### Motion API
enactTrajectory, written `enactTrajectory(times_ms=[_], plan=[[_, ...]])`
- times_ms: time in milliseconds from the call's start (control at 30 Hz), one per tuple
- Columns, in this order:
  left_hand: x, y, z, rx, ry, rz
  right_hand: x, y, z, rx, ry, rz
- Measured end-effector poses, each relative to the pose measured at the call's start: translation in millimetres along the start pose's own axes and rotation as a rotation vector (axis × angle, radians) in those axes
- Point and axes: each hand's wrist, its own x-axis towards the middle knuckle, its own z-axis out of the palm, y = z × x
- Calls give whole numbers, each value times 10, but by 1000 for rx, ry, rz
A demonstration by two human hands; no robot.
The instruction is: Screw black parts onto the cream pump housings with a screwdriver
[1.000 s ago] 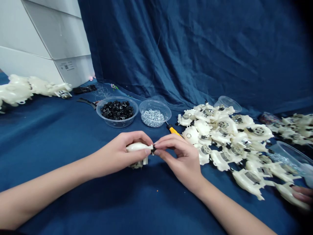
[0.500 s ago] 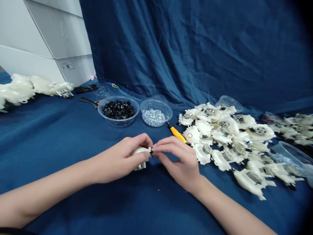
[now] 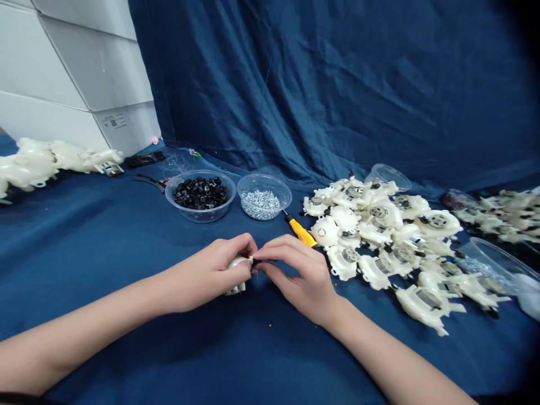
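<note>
My left hand (image 3: 211, 270) is closed around a small cream plastic housing (image 3: 236, 262) and holds it just above the blue cloth. My right hand (image 3: 301, 270) pinches a tiny black part (image 3: 254, 261) against the housing's right end with thumb and forefinger. The two hands touch at the fingertips. Most of the housing is hidden under my left fingers.
A clear bowl of black parts (image 3: 201, 194) and a clear bowl of silver screws (image 3: 264, 197) stand behind the hands. A yellow-handled screwdriver (image 3: 300, 232) lies to the right. A heap of cream housings (image 3: 392, 236) spreads at right; more housings (image 3: 50, 160) lie at far left by white boxes (image 3: 76, 73).
Both hands stay joined on the housing, with my left fingers closing further over it. The view has shifted slightly. The other person's fingertips at the lower right edge have left the view.
</note>
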Motion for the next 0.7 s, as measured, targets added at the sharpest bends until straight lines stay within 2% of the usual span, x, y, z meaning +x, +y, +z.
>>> enactTrajectory(times_ms=[233,333,433,500,533,600,700], plan=[[6,-17,0,-57,28,-8,10,4,29,12,-7,18],[35,-87,7,-90,49,-13,54,-26,-81,-43,-50,58],[80,-143,-8,-309,49,-69,118,9,-298,-338,-27,241],[98,-143,-38,-484,67,-130,155,104,-412,-683,-13,409],[100,-134,-58,-542,86,-151,169,165,-439,-849,-55,467],[92,-115,-100,-610,120,-183,192,280,-431,-1051,-172,504],[82,-136,-149,-703,139,-210,211,307,-365,-1104,-249,475]])
